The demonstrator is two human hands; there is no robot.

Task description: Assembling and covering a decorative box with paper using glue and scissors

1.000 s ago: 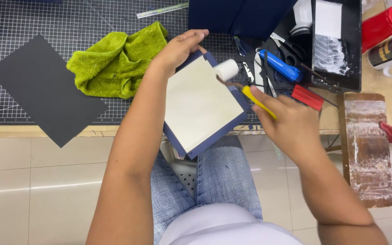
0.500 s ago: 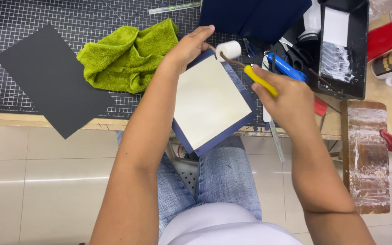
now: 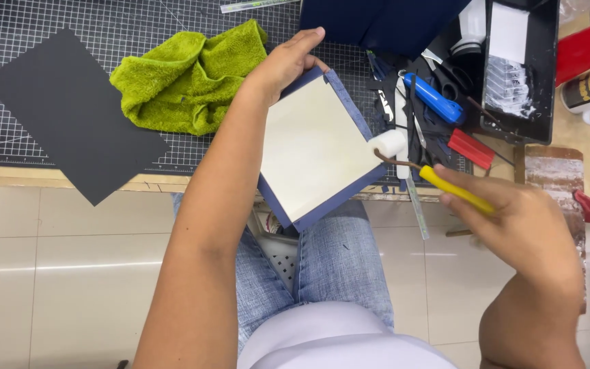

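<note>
My left hand (image 3: 283,65) presses on the far corner of a blue board with a cream panel glued to it (image 3: 312,147). The board lies tilted over the front edge of the table. My right hand (image 3: 513,219) grips the yellow handle of a small glue roller (image 3: 456,190). Its white foam roll (image 3: 387,144) sits at the right edge of the cream panel.
A green cloth (image 3: 189,75) and a black sheet (image 3: 69,116) lie on the grid cutting mat (image 3: 49,27). A black glue tray (image 3: 520,65), a blue-handled tool (image 3: 435,98), a red knife (image 3: 470,148), a steel ruler (image 3: 414,198) and red-capped bottles (image 3: 588,48) crowd the right side.
The roller has travelled from the board's top corner down along its right edge toward me. My left hand has stayed on the far corner.
</note>
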